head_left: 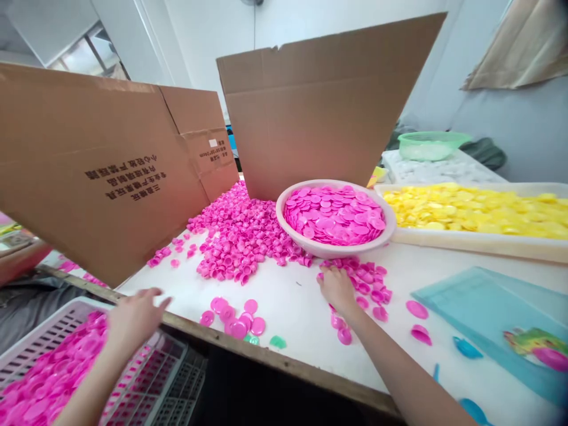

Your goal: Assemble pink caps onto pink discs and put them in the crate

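Observation:
My right hand reaches down to small pink plastic cups in front of the bowl; its fingers are curled around one, mostly hidden by the hand. Over the table's front edge, near the white basket, my left hand is open and slightly blurred, fingers apart, holding nothing. Pink pieces fill the basket. A big heap of pink cups lies behind the hands. Between them are several flat pink discs and a green piece.
A pale round bowl holds pink discs. Behind stand a cardboard box and a cardboard panel. To the right are a white tray of yellow pieces, a blue plastic bag and blue pieces. Someone's arm shows at left.

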### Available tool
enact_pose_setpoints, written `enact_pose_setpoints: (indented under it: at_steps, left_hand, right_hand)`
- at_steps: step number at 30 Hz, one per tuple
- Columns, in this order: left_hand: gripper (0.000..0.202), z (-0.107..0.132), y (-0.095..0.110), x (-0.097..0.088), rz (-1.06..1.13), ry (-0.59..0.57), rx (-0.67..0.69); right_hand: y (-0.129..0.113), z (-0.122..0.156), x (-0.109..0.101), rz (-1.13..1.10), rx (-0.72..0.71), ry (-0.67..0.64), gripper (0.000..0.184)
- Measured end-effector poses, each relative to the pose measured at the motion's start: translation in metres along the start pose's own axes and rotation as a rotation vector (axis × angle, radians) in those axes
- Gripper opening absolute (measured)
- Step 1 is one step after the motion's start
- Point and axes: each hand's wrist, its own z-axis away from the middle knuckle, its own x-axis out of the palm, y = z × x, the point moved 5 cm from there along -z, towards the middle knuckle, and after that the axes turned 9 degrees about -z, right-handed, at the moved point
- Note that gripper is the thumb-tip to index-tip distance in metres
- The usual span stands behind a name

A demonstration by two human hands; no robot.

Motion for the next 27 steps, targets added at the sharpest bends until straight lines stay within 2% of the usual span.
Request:
enact_pose_setpoints:
  at_steps: [2,3,5,7,10,12,15,17,19,21,23,25,27]
  left_hand:
    - [0.036,0.014,0.07,0.021,0.25,-0.147,0.381]
    - [0.033,0.021,0.103,0.031,0.317,-0.218,0.51]
    - [0.029,0.027,0.153,0.049,0.319,-0.264,0.591]
    - [0.026,0.023,0.179,0.065,0.238,-0.24,0.539]
    - [0.022,0.013,0.189,0.083,0.193,-0.257,0.498]
    - [0.019,0.006,0.189,0.086,0.206,-0.292,0.515]
    - [0.011,0.002,0.19,0.074,0.341,-0.276,0.514]
    - [0.01,0.006,0.2,0.06,0.557,-0.237,0.519]
    - [0.015,0.015,0.217,0.051,0.827,-0.251,0.529]
    - [0.021,0.027,0.239,0.051,1.071,-0.321,0.523]
    - [0.024,0.039,0.257,0.059,1.227,-0.38,0.485]
    - [0.025,0.045,0.269,0.071,1.285,-0.399,0.428]
    - [0.026,0.047,0.273,0.084,1.272,-0.4,0.382]
  right_hand:
    - [-0.002,0.0,0.003,0.023,-0.03,-0.021,0.027]
    - [-0.005,0.002,0.003,0.019,-0.04,-0.032,0.026]
    - [-0.015,0.009,0.002,-0.039,-0.072,-0.06,0.025]
    - [-0.031,0.02,0.004,-0.155,-0.155,-0.111,0.025]
    - [-0.055,0.036,0.013,-0.276,-0.262,-0.214,0.026]
    - [-0.062,0.042,0.02,-0.284,-0.245,-0.266,0.025]
    - [-0.062,0.042,0.021,-0.37,-0.208,-0.303,0.026]
    - [-0.06,0.038,0.016,-0.519,-0.209,-0.3,0.024]
    - [-0.059,0.035,0.011,-0.724,-0.192,-0.325,0.024]
    - [-0.06,0.033,0.012,-0.947,-0.135,-0.421,0.026]
    - [-0.061,0.033,0.017,-1.126,-0.034,-0.537,0.026]
    - [-0.057,0.033,0.025,-1.203,0.089,-0.59,0.023]
    - [-0.05,0.032,0.031,-1.206,0.187,-0.58,0.017]
